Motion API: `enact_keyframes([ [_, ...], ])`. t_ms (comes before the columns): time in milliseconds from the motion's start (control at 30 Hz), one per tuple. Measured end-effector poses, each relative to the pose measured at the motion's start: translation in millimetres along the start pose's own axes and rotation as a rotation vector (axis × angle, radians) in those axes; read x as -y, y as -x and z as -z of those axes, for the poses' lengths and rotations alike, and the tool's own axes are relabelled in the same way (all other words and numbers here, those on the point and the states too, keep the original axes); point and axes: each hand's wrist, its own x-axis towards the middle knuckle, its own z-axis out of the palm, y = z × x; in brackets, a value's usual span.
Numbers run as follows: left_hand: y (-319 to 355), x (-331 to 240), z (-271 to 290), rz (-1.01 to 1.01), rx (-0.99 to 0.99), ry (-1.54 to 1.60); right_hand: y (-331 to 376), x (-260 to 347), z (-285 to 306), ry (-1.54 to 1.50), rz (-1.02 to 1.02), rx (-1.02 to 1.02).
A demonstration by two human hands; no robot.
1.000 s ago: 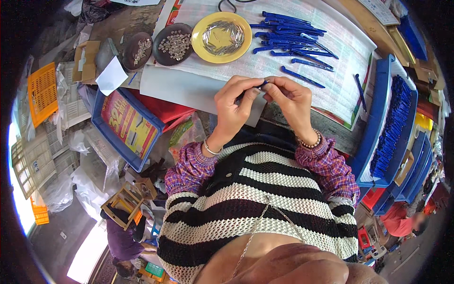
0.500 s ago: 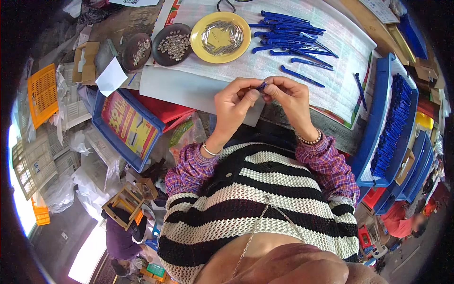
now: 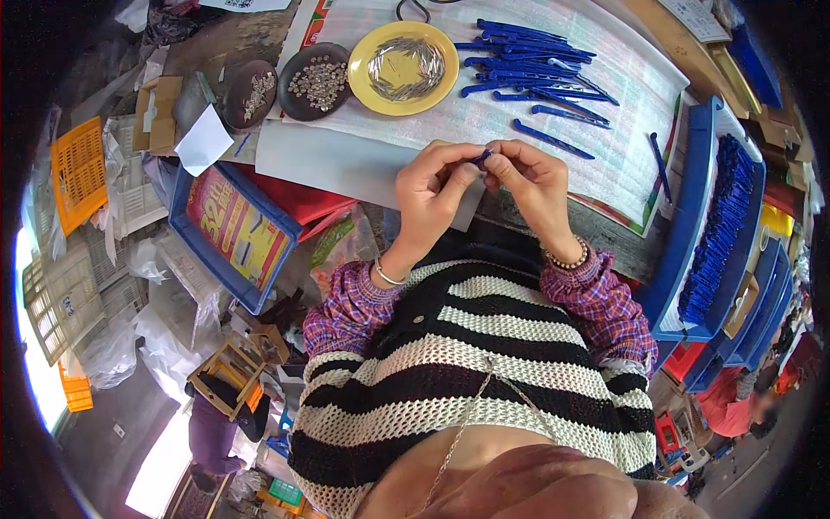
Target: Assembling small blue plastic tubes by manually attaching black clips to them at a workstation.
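Note:
Between the fingertips of both hands is a small dark blue plastic piece (image 3: pixel 481 157), mostly hidden by the fingers. My left hand (image 3: pixel 434 183) pinches it from one side, thumb and forefinger together. From the other side my right hand (image 3: pixel 529 180) grips it the same way. Just beyond lie long thin blue plastic pieces in a loose pile (image 3: pixel 536 65) on the white sheet (image 3: pixel 415 134). One blue strip (image 3: pixel 553 139) lies apart, nearest my right hand. A yellow plate (image 3: pixel 361 90) of thin silvery metal pins stands past my left hand.
Left of the plate are a dark dish of small metal parts (image 3: pixel 318 82) and a smaller brown dish (image 3: pixel 251 95). A blue tray (image 3: pixel 705 216) packed with blue pieces is at the right. Another blue tray (image 3: pixel 257 298) sits lower left. Two people are in the background.
My hands shift very slightly to the right, still pinching the blue piece. The person at lower left has changed posture. The things on the table stay put.

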Motion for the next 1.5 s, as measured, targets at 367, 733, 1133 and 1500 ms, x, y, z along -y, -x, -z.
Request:
enact_keyframes([
  [367, -0.7, 1.2, 1.9, -0.058, 0.005, -0.028, 2.1, 4.7, 3.1, 0.057, -0.035, 0.031],
  [733, -0.5, -1.8, 1.0, -0.016, 0.013, -0.003, 2.9, 1.5, 4.3, -0.097, -0.090, 0.016],
  [1133, -0.9, 0.6, 4.2, -0.123, 0.081, -0.111, 4.5, 6.1, 3.2, 0.040, 0.001, -0.008],
  [1500, 2.4, -0.8, 0.9, -0.024, 0.028, -0.053, 5.1, 10.1, 4.1, 0.052, -0.065, 0.050],
])
